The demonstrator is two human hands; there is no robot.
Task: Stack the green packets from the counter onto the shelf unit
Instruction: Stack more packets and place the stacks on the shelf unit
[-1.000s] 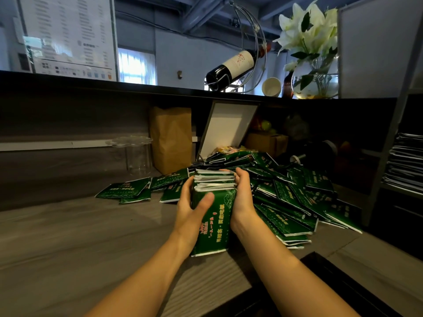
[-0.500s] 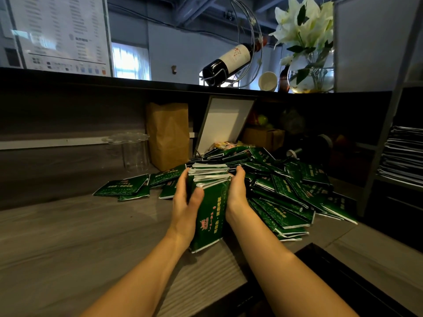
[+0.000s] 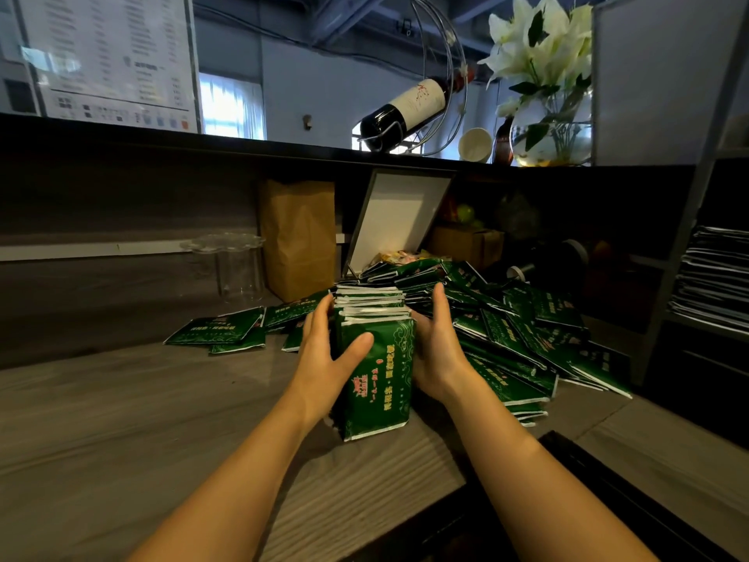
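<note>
Bundle of green packets stood on end on the bench, in front of the brown paper bag and a little to its right. Long axis near upright, top leaning back toward the bag, lower short edge down on the wood. Printed face toward the camera, lettering running along the long axis. White top edges stepped unevenly, not flush.

Left hand gripping the bundle's bag-side flank: thumb laid across the printed face, fingers wrapped round the far side. Right hand pressed flat against the flank away from the bag, fingers near straight, pointing up along the long axis, tips near the top corner. Bundle squeezed between the two hands.

Loose heap of packets right of the bag, behind and beside the right hand, overlapping, lying flat or tilted at all angles. A few flat packets in front of the bag, to its left. Clear glass jar just left of the bag. Shelf unit far right of the bag, pale stacked sheets on one level, kind not clear.
</note>
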